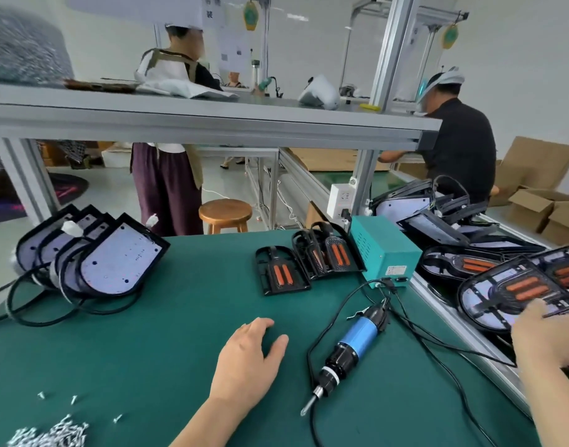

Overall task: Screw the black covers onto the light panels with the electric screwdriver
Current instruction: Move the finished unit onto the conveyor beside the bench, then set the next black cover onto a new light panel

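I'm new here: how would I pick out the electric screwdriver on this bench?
Start at the green mat covering the bench and find the teal box at its right edge. In front of that box, right of the left hand, lies the electric screwdriver. Unlike the flat black covers, it is a black barrel with a blue band and a metal bit.

A bench topped with a green mat (186, 317) carries a leaning row of light panels (115, 259) with black cables (34, 317) at far left and black covers (281, 272) with orange strips at far middle, just beside a teal box (386, 250). An electric screwdriver (351, 346) lies on its side right of centre, bit toward the near edge, and loose screws (51, 433) sit heaped at the near left
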Demonstrator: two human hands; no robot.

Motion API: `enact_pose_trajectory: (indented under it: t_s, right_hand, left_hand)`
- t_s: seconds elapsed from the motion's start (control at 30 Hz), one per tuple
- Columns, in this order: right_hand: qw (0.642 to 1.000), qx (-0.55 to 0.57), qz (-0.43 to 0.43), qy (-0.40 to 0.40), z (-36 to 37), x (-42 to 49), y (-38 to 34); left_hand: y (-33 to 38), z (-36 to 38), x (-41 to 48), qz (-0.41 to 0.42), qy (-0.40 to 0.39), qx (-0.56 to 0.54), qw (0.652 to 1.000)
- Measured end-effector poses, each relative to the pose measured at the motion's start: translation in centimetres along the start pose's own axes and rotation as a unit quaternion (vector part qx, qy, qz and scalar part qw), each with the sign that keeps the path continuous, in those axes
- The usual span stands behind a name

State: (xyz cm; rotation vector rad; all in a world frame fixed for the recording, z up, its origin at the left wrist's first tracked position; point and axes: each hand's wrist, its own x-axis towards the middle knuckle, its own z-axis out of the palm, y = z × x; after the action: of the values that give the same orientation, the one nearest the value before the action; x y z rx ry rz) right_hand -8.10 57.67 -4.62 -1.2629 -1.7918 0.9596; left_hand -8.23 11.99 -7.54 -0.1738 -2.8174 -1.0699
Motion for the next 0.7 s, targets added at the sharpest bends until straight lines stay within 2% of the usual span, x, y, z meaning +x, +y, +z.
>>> enact_pose_trajectory:
  t_s: [0.13,0.2,0.27,0.37,0.47,0.57,0.7]
  right_hand:
    - [0.988,0.111,-0.105,-0.018,0.8,-7.6,-5.1]
    - [0.97,0.166,-0.152,-0.093,1.8,-13.0,-7.5]
    - [0.946,0.212,-0.161,-0.188,2.9,-18.7,-9.1]
    - [0.906,0.262,-0.111,-0.314,4.3,-26.9,-9.9]
    - [0.871,0.281,-0.047,-0.401,5.9,-33.5,-9.6]
    - [0.852,0.273,0.006,-0.446,7.5,-38.1,-9.4]
    - [0.846,0.265,0.047,-0.461,9.0,-41.4,-9.2]
  left_hand:
    - [0.3,-0.4,-0.1,-0.005,-0.004,-0.01,1.0]
    - [0.4,-0.7,-0.2,-0.018,-0.013,-0.032,0.999]
    - [0.5,-1.3,-0.1,-0.034,-0.024,-0.073,0.996]
    - [0.4,-2.1,0.2,-0.053,-0.039,-0.129,0.989]
    - [0.3,-2.9,0.3,-0.076,-0.041,-0.19,0.978]
    - [0.1,-3.8,0.4,-0.113,-0.041,-0.275,0.954]
    - [-1.0,-5.2,0.8,-0.142,-0.012,-0.279,0.95]
